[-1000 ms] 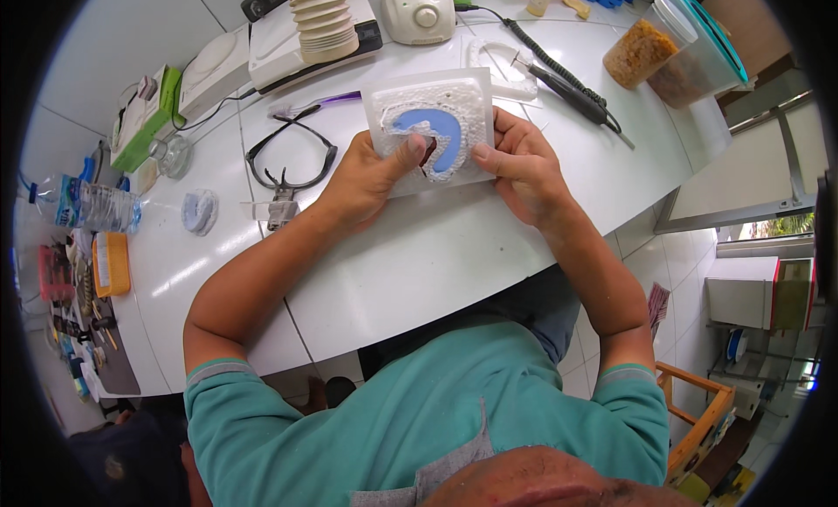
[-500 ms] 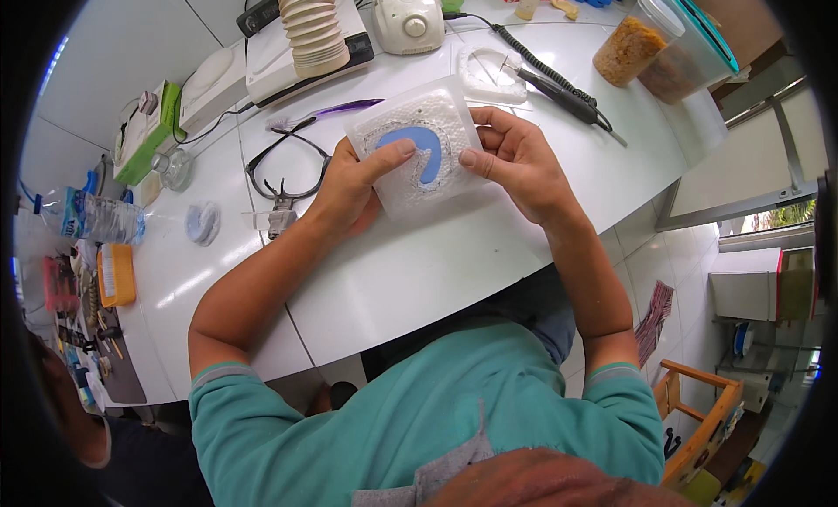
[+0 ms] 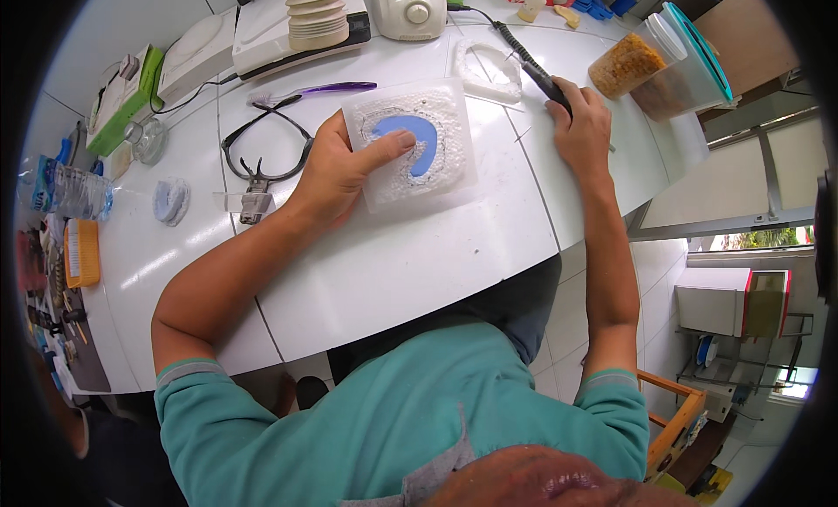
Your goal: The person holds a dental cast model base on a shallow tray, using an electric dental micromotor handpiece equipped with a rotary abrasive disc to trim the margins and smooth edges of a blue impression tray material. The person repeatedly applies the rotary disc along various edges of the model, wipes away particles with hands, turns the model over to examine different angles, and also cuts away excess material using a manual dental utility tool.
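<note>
My left hand (image 3: 345, 166) holds a square translucent plastic sheet (image 3: 467, 179), with its thumb across the front. Within the sheet, a blue horseshoe-shaped dental model (image 3: 423, 149) is surrounded by white granules (image 3: 441, 110). Farther right, my right hand (image 3: 583, 127) has its fingers closed round a black rotary handpiece (image 3: 552, 92) with a coiled cord, which lies at the table. Beside it stands a white horseshoe-shaped stand (image 3: 485, 88).
Black-framed glasses (image 3: 229, 153), a purple toothbrush (image 3: 336, 87) and a clear-and-metal clip-like tool (image 3: 253, 201) lie left. A white control box (image 3: 408, 13) stands behind. Right are a jar of orange granules (image 3: 624, 66) and a teal-lidded container (image 3: 676, 79).
My right hand has let go of the plastic sheet and moved right onto the handpiece. The left hand keeps the sheet, now held a little more upright. The view has shifted slightly.
</note>
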Motion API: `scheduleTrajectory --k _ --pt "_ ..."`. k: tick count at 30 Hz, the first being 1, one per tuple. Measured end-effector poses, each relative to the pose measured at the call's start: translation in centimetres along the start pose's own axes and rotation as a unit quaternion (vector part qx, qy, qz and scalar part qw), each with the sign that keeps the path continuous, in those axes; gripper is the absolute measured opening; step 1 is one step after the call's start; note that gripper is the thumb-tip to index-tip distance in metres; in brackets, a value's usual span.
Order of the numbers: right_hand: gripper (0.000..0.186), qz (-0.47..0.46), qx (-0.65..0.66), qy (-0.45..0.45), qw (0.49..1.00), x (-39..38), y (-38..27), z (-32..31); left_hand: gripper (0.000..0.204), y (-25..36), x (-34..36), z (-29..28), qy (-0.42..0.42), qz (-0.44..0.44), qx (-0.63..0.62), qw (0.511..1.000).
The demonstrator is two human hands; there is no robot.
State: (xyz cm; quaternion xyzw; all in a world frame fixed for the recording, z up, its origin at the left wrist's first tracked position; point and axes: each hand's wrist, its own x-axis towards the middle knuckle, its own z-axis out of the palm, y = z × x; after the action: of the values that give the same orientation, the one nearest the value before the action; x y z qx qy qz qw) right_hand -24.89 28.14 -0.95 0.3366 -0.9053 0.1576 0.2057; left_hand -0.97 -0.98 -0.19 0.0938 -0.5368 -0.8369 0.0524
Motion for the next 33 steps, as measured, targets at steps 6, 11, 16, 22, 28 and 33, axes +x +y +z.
scheduleTrajectory --k 6,11,16,22,28,33 --pt "0.031 -0.056 0.181 0.109 0.976 -4.6 -5.0 -4.6 0.046 -0.3 -0.1 -0.2 0.004 0.028 0.036 0.999" --pt "0.042 -0.056 0.193 0.012 0.979 -7.3 -8.8 -4.0 0.041 -0.3 -0.1 -0.1 0.01 0.021 0.044 0.999" --pt "0.046 -0.11 0.087 0.041 0.989 -7.7 -10.1 -3.3 0.039 -0.4 0.2 -0.2 0.015 0.021 0.059 0.998" --pt "0.046 -0.114 0.042 0.042 0.992 -7.6 -10.5 -3.2 0.039 -0.4 0.1 -0.2 0.015 0.017 0.058 0.998" --pt "0.047 -0.117 0.038 0.047 0.991 -7.6 -10.6 -3.1 0.04 -0.2 0.1 -0.1 0.014 0.017 0.058 0.998" --pt "0.047 -0.12 0.036 0.047 0.991 -7.6 -10.7 -2.9 0.04 -0.1 0.0 0.0 0.013 0.011 0.055 0.998"
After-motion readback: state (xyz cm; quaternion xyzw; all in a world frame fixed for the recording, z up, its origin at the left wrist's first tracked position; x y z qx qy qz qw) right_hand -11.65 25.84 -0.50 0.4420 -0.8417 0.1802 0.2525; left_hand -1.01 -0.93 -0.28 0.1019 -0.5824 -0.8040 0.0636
